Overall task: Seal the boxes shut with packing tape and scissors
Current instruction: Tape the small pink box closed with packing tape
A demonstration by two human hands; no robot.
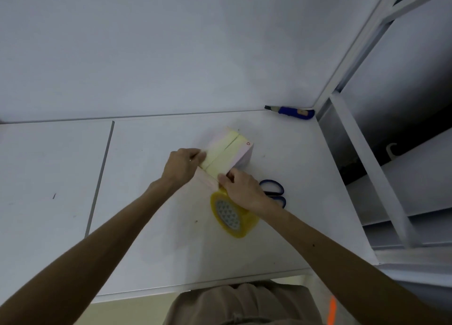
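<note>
A small white box point(241, 150) lies on the white table point(151, 239), with two yellowish tape strips point(221, 157) running side by side across its top. My left hand point(182, 164) touches the box's left end with curled fingers at the tape edge. At the near corner, my right hand point(242, 189) pinches the tape end. A yellow tape roll point(233, 214) lies just below the right hand. Blue-handled scissors point(275, 190) rest to the right, partly hidden by my right wrist.
A blue utility knife point(292, 111) lies at the table's back right corner against the wall. A white metal shelf frame point(354, 158) stands along the table's right side. A seam point(100, 178) divides the tabletop on the left.
</note>
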